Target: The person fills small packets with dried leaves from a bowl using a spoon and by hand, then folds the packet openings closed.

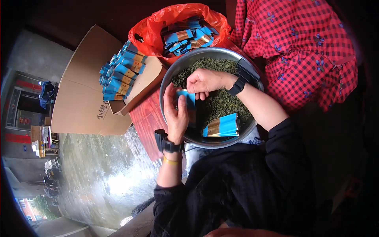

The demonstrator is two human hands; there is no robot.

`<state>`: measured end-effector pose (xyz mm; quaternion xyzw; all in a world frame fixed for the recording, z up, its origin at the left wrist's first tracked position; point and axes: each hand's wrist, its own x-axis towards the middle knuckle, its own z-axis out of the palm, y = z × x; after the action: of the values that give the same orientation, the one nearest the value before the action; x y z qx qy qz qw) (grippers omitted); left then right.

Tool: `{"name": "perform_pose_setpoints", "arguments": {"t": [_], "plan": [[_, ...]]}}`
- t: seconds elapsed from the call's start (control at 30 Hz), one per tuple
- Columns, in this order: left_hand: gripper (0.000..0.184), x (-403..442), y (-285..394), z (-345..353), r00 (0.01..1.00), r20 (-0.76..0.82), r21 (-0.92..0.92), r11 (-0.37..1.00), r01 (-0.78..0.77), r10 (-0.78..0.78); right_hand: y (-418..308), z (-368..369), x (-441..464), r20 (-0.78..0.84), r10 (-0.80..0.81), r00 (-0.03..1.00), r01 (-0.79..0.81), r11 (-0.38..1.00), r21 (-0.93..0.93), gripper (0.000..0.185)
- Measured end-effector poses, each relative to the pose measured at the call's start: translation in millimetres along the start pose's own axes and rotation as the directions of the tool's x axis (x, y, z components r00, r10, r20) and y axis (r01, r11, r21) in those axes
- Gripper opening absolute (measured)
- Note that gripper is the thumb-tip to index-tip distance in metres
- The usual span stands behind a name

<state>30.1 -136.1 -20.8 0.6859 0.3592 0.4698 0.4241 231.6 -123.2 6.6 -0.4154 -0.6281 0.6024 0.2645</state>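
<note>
My left hand (176, 112) is wrapped round a blue packet (190, 103) over the left part of a metal basin (169, 76). At the packet's top edge is my right hand (205, 81), its fingers curled together; whatever they hold is hidden. Dried green leaves (229, 102) fill much of the basin. A small stack of flat blue and brown packets (222, 125) lies on the leaves near the basin's front rim. Both wrists wear black straps.
Behind the basin, a red plastic bag (148, 28) holds many blue packets (185, 37). A cardboard box (81, 85) with rows of blue packets (125, 73) stands at the left. Red checked cloth (300, 51) hangs at the right, and a reddish wooden surface (148, 118) shows beside the basin.
</note>
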Motion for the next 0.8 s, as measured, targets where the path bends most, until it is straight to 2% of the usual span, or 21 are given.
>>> {"name": "perform_pose_setpoints", "arguments": {"t": [0.03,0.07,0.1,0.13,0.17,0.2,0.27,0.3,0.4,0.43,0.47,0.5,0.63,0.73,0.8], "plan": [[0.051,0,-2,1,0.997,-0.029,0.114,0.991,-0.074,0.078,0,0,2,-0.092,-0.021,0.996,0.019,1.000,-0.022,0.027],[0.065,-2,-3,2,1.000,-0.006,0.109,0.994,0.031,-0.031,1,0,3,-0.182,-0.043,0.982,0.035,0.998,-0.047,0.025],[0.069,-3,7,4,0.996,0.025,0.122,0.989,0.083,-0.087,3,-1,5,-0.220,-0.073,0.973,0.072,0.997,-0.010,0.023],[0.073,-4,17,6,0.988,0.056,0.135,0.982,0.134,-0.143,5,-2,6,-0.220,-0.072,0.973,0.072,0.997,-0.010,0.023],[0.077,-3,2,6,0.997,0.062,0.331,0.941,-0.070,0.052,8,-3,7,-0.194,-0.112,0.975,0.120,0.992,0.032,0.026],[0.077,-2,3,5,0.997,0.063,0.330,0.941,-0.070,0.052,8,-4,7,-0.169,-0.153,0.974,0.167,0.983,0.075,0.029],[0.076,-2,9,3,0.995,0.095,0.397,0.917,-0.022,-0.017,5,-3,4,-0.124,-0.134,0.983,0.146,0.985,0.096,0.033],[0.076,-2,8,3,0.995,0.097,0.397,0.917,-0.023,-0.018,3,-3,3,-0.078,-0.115,0.990,0.124,0.985,0.116,0.037],[0.074,-3,5,2,0.994,0.086,0.316,0.948,0.038,-0.068,4,-6,4,-0.119,-0.022,0.993,0.047,0.976,0.214,0.042],[0.073,-2,5,3,0.997,0.078,0.336,0.940,-0.049,0.024,4,-5,4,-0.120,-0.022,0.993,0.047,0.976,0.213,0.042],[0.073,-2,5,3,0.991,0.071,0.358,0.924,-0.134,0.116,2,-5,3,-0.120,-0.035,0.992,0.054,0.987,0.153,0.042],[0.073,-3,6,3,0.991,0.071,0.358,0.924,-0.134,0.116,2,-4,3,-0.119,-0.048,0.992,0.060,0.994,0.092,0.041],[0.073,-3,5,3,0.993,0.066,0.329,0.937,-0.114,0.098,10,-5,6,-0.071,-0.056,0.996,0.059,0.997,0.041,0.047],[0.073,-3,7,4,0.994,0.060,0.331,0.938,-0.104,0.089,9,-3,6,-0.052,-0.067,0.996,0.068,0.998,0.009,0.047],[0.073,-3,10,4,0.995,0.060,0.321,0.943,-0.093,0.077,8,-2,5,-0.019,-0.105,0.994,0.106,0.994,0.026,0.039]]}}
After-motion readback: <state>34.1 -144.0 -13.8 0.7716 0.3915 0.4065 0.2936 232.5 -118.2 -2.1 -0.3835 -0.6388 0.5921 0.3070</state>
